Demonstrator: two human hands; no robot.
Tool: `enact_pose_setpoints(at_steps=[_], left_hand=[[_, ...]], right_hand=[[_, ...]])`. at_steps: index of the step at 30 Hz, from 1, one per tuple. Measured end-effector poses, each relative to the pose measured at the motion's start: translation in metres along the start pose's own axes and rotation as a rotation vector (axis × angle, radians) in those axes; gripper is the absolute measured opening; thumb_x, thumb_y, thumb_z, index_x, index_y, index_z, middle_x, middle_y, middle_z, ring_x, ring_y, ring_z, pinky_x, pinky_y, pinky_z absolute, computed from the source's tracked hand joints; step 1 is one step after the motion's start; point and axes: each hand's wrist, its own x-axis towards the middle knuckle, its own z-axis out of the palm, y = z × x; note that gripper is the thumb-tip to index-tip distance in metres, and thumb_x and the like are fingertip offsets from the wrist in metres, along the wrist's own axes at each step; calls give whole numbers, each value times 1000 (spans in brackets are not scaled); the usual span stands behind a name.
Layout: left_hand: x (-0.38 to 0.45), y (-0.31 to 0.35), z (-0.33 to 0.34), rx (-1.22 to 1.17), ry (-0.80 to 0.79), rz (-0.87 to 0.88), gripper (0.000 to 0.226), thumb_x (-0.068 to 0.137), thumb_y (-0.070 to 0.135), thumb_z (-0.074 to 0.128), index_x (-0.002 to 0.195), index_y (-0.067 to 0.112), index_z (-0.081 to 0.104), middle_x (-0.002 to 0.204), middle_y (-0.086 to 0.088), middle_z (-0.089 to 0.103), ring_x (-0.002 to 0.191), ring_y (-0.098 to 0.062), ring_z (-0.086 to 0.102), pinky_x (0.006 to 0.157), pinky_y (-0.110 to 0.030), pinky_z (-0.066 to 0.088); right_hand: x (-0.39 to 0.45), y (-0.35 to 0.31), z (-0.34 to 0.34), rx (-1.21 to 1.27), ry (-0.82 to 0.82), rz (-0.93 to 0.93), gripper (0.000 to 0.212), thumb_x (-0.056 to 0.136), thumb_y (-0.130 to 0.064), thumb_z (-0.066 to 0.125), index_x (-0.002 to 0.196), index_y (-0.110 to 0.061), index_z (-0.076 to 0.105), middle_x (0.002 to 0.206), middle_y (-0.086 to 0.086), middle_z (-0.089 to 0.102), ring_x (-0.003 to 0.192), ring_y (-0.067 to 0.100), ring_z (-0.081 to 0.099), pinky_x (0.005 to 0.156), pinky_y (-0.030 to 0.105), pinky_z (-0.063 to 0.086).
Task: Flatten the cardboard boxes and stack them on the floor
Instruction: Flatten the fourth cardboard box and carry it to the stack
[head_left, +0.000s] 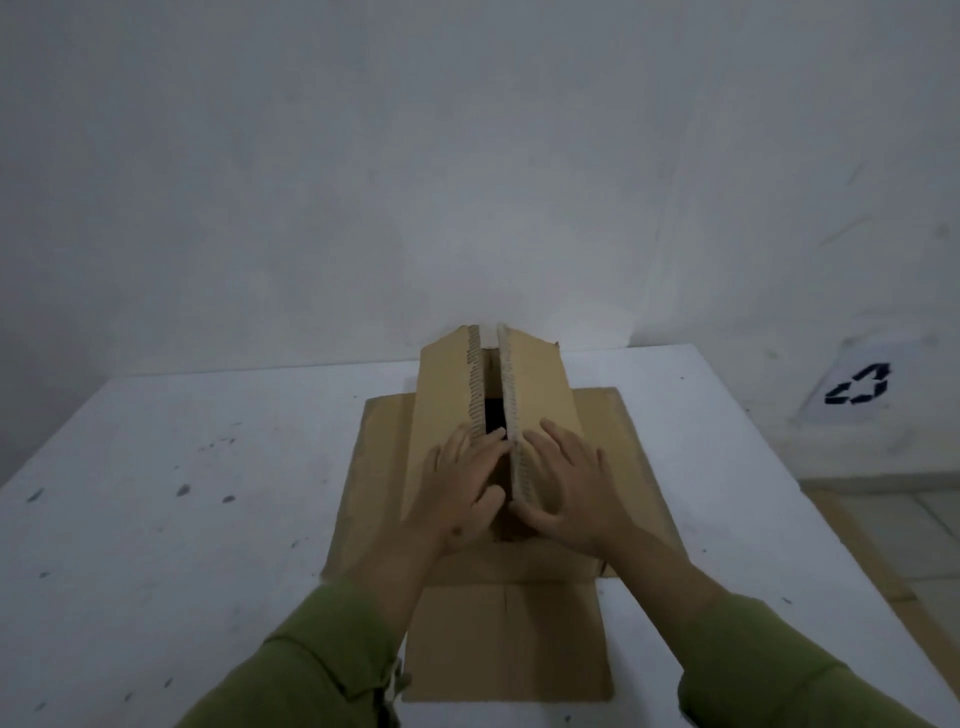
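A person in green sleeves (322, 660) stands at a white table (171, 519) pushed against a plain pale wall (415, 156). The tabletop is scuffed with small dark specks.

In the middle of the table sits a brown cardboard box (441, 405), its long side running away from the person toward the wall. Its two top flaps rise and lean toward each other like a low roof, with a narrow dark gap between their corrugated edges. Side flaps spread flat on the table to the left and right of the box, and another flap (506, 639) lies flat on the near side, reaching the table's front edge between the person's forearms.

Both hands rest on the near end of the box. The left hand (465, 483) lies palm-down on the left top flap, fingers spread, with the fingertips reaching over the flap's inner edge into the gap. The right hand (563, 478) lies palm-down on the right top flap, fingers spread, thumb curled down toward the gap. Neither hand is clenched; both press flat rather than grasp.

To the right, beyond the table, a white sheet bearing a black recycling symbol (860, 385) is set low against the wall. Below it, pale floor tiles (893, 525) show, with a strip of brown cardboard (857, 545) lying on them beside the table's edge.
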Motion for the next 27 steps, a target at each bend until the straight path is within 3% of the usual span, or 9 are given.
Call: enact_pose_setpoints(at_steps=[3,6,10,13,15,17,21,24,27], left_hand=[[0,-3,-13,139,21,131,54,80,38,26,126,26,51,144,9,43,144,-11,6,116,-52,0],[-9,-22,-40,199,247,201,50,83,43,28,104,20,67,119,-3,66,135,-19,36,111,-52,7],[-34,-66,-75,414,408,-24,43,84,45,33,92,22,69,106,-4,71,125,-22,52,108,-64,4],[-50,-91,-72,404,220,-389,35,92,41,41,111,20,62,122,-5,63,128,-21,46,112,-56,12],[-57,-98,-50,135,53,-540,43,93,41,45,127,15,49,135,-9,51,125,-25,46,109,-44,31],[-65,-93,-21,-188,4,-572,56,93,41,45,140,11,35,147,-12,37,131,-26,39,109,-38,32],[-66,-76,15,-346,85,-603,63,97,39,37,148,11,16,156,-9,19,142,-23,23,115,-35,19],[-58,-81,12,-338,45,-639,63,96,41,39,147,9,20,154,-10,23,140,-25,27,113,-36,23],[-50,-94,4,-361,24,-661,64,91,54,39,137,9,40,142,-14,42,126,-28,45,108,-41,36]], right_hand=[[-7,4,-15,-26,103,-37,79,71,-62,41,138,-21,38,150,4,34,137,26,32,109,60,25],[-15,17,-37,-27,420,-65,63,71,-42,55,126,-12,50,131,14,55,119,26,49,97,43,40],[-33,55,-57,-3,639,203,48,70,-5,65,118,-4,61,127,21,56,115,37,52,97,46,41],[-47,76,-49,-193,449,491,50,76,-2,66,124,-11,58,140,17,46,123,43,44,99,59,38],[-47,79,-40,-287,136,564,46,88,-12,55,133,-24,48,151,4,33,135,33,31,109,61,22],[-36,72,-36,-344,-125,559,46,92,-10,44,134,-30,42,151,-3,31,137,26,29,113,60,11],[-6,49,-30,-469,-134,455,44,93,-24,21,132,-18,41,141,7,42,127,31,41,108,56,28],[17,33,-24,-393,-247,307,49,99,-42,20,145,-25,26,153,0,29,141,27,24,110,65,7],[30,14,-32,-314,-252,317,53,97,-54,18,123,-26,55,131,1,56,128,21,44,108,69,-5]])
